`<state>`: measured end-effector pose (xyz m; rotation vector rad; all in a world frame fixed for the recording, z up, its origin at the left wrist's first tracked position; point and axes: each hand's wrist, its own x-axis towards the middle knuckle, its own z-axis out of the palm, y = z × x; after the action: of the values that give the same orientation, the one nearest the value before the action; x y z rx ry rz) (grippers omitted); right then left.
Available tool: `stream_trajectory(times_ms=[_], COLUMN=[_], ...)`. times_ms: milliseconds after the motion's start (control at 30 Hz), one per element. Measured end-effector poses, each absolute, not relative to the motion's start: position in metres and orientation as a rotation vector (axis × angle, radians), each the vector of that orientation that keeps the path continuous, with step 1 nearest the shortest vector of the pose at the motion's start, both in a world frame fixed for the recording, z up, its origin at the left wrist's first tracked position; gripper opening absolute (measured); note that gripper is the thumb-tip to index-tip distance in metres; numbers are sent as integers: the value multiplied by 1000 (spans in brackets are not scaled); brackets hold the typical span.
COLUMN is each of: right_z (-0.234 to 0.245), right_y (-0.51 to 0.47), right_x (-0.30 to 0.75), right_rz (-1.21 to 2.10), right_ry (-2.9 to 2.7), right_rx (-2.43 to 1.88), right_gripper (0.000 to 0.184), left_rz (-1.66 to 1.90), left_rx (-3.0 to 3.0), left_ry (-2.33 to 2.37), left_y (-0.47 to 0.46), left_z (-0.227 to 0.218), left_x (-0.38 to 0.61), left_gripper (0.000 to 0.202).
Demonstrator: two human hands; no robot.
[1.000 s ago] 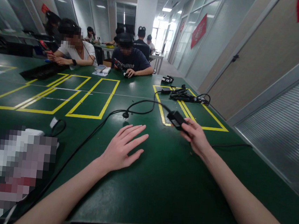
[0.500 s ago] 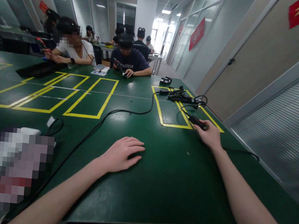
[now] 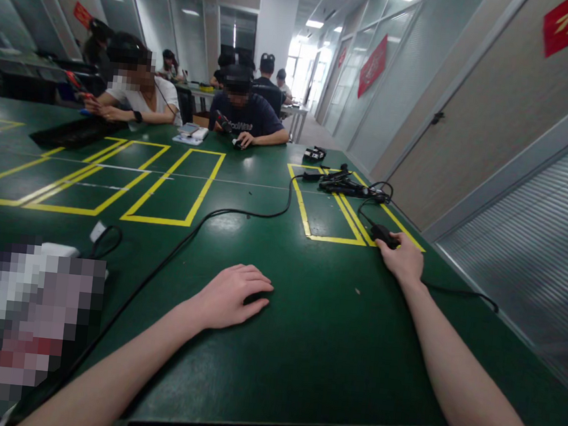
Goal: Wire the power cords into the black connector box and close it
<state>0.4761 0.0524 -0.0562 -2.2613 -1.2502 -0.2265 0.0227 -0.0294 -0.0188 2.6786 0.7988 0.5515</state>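
My right hand point(image 3: 404, 258) is closed around a black power adapter point(image 3: 385, 235) at the right side of the green table point(image 3: 300, 362). A thin cord leads from the adapter to a heap of black cables and gear point(image 3: 350, 184) behind it. Another black cord point(image 3: 462, 293) runs from under my right hand toward the table's right edge. My left hand point(image 3: 235, 297) rests palm down with its fingers stretched out, holding nothing. Left of it, a long black cable point(image 3: 174, 251) curves across the table.
Yellow tape outlines point(image 3: 170, 221) mark the tabletop. A blurred-out pile point(image 3: 43, 317) lies at the left front. Two people sit across the table, one in a white top point(image 3: 162, 97), one in a dark shirt point(image 3: 261, 114). A small black-and-white object point(image 3: 314, 154) stands at the far edge.
My right hand has shifted the adapter slightly right, from beside the tape lines onto the strip between them. My left hand has hardly moved.
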Motion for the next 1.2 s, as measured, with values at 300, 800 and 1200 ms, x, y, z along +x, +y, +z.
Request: stream_trajectory(times_ms=[300,800,1200], right_z=[-66,-60,-55], right_y=[55,53,51], right_x=[482,490,484], right_rz=[-268,-66,-13], right_ry=[-1228,-1209,-1058], right_rx=[-2246,-2074,-2077], right_gripper=[39,44,44], left_rz=[554,538,539], left_rx=[2671,2652,2635], left_ry=[782,784,784], left_y=[-30,-32,-32], left_z=[-17,-16,-17], left_x=[24,23,24], left_gripper=[22,23,20])
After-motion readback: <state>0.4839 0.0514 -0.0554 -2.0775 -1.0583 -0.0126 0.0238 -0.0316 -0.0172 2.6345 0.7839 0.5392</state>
